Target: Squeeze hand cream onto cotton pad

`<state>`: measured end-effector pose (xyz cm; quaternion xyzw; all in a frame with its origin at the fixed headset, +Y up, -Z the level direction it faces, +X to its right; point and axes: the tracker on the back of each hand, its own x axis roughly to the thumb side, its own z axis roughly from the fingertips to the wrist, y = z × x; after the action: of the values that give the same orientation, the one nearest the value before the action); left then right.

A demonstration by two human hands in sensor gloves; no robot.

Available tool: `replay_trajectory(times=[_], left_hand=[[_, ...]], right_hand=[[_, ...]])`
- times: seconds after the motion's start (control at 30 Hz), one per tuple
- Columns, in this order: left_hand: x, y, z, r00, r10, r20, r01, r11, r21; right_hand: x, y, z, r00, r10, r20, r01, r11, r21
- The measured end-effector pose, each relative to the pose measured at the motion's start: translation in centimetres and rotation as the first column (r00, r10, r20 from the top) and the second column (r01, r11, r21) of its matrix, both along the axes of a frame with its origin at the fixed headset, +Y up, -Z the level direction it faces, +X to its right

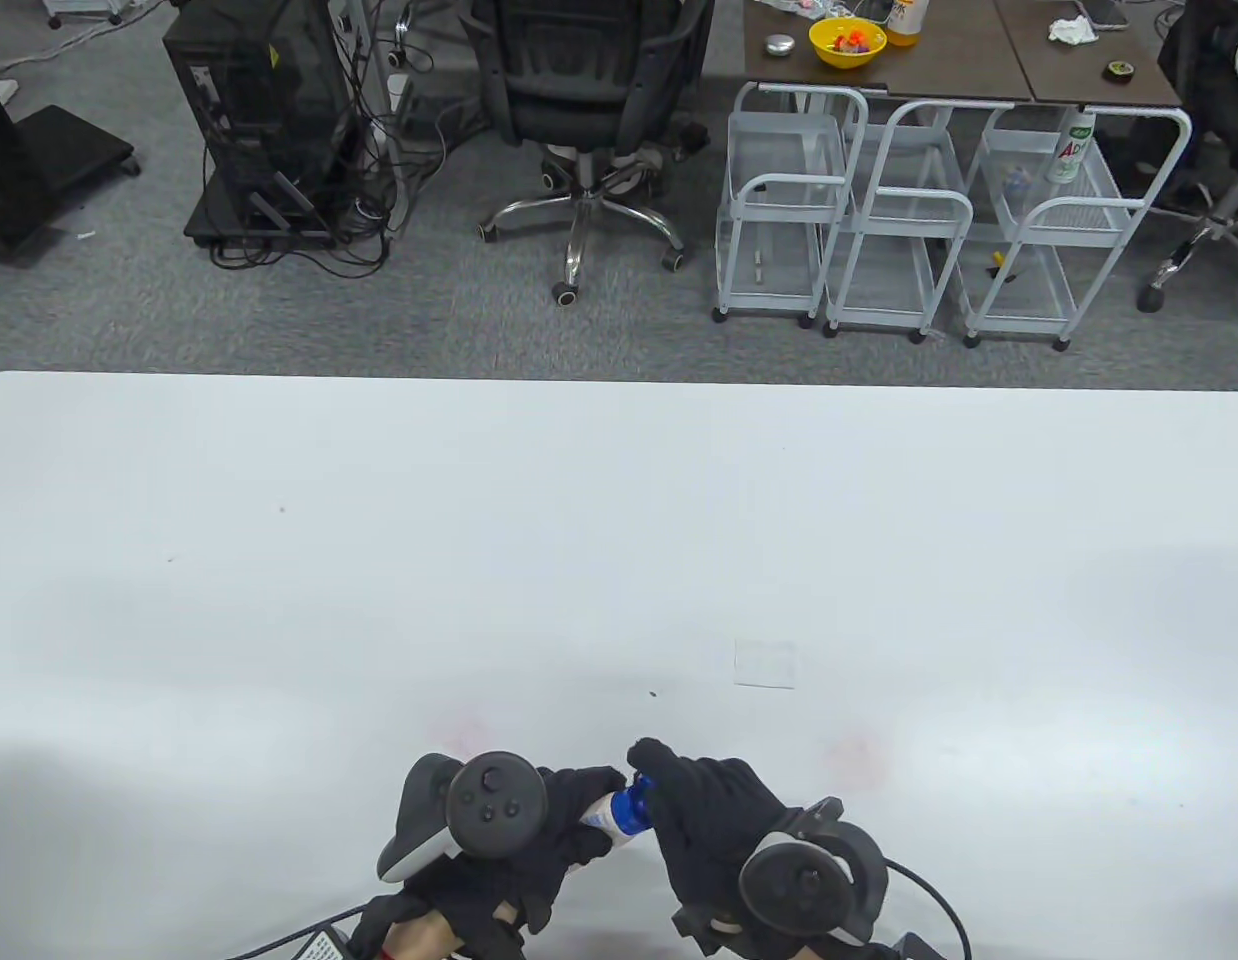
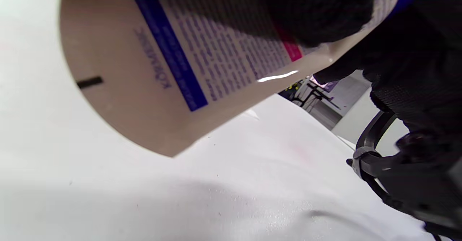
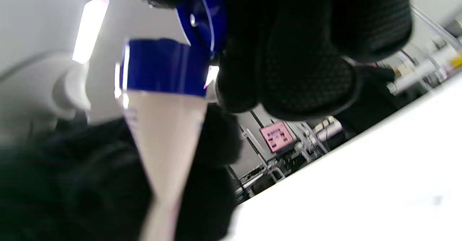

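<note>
My left hand (image 1: pixel 579 815) grips a white hand cream tube (image 1: pixel 607 812) near the table's front edge, a little above the table. Its blue cap (image 1: pixel 634 798) points right. My right hand (image 1: pixel 657 778) pinches that cap. In the right wrist view the cap (image 3: pixel 162 67) tops the tube (image 3: pixel 166 136), and a blue lid part (image 3: pixel 204 20) stands tilted under my right fingers (image 3: pixel 306 53). In the left wrist view my left fingers (image 2: pixel 317 13) wrap the printed tube (image 2: pixel 173 60). A thin square white cotton pad (image 1: pixel 766 665) lies flat on the table, beyond and right of my hands.
The white table (image 1: pixel 379 560) spreads wide around the pad. Beyond its far edge stand an office chair (image 1: pixel 584 90), a black computer case (image 1: pixel 264 110) and white wire carts (image 1: pixel 879 220). Cables trail from both wrists at the near edge.
</note>
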<state>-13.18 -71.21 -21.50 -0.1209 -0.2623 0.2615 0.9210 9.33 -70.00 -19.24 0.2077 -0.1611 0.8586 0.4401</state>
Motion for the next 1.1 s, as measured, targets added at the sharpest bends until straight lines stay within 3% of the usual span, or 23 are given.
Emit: replay_trajectory(times=[0.03,0.27,0.57,0.7,0.83,1.1], left_hand=[[0.0,0.1,0.0,1.0,0.008,0.015,-0.007,0.999,-0.051],[-0.3,-0.3,-0.3,0.999,0.041,0.028,-0.038,0.995,-0.092],[-0.7,-0.7,-0.7,0.99,0.128,0.052,-0.114,0.97,-0.214],[-1.9,-0.9,-1.4,0.977,0.213,-0.005,-0.206,0.941,-0.267],[-3.2,-0.8,-2.1,0.953,0.296,-0.066,-0.302,0.905,-0.299],[-5.2,-0.2,-2.6,0.936,0.29,-0.197,-0.321,0.936,-0.147]], right_hand=[[0.2,-0.1,-0.4,1.0,-0.019,-0.004,0.019,0.999,-0.044],[1.1,-1.3,-1.8,0.989,-0.143,-0.04,0.131,0.966,-0.223],[1.8,-2.1,-2.5,0.983,-0.179,-0.026,0.163,0.937,-0.31],[3.1,-1.7,-2.6,0.983,-0.183,0.023,0.181,0.936,-0.301],[4.8,-0.8,-2.4,0.992,-0.096,0.082,0.112,0.968,-0.222],[6.2,3.2,-1.3,0.966,0.193,0.17,-0.179,0.979,-0.094]])
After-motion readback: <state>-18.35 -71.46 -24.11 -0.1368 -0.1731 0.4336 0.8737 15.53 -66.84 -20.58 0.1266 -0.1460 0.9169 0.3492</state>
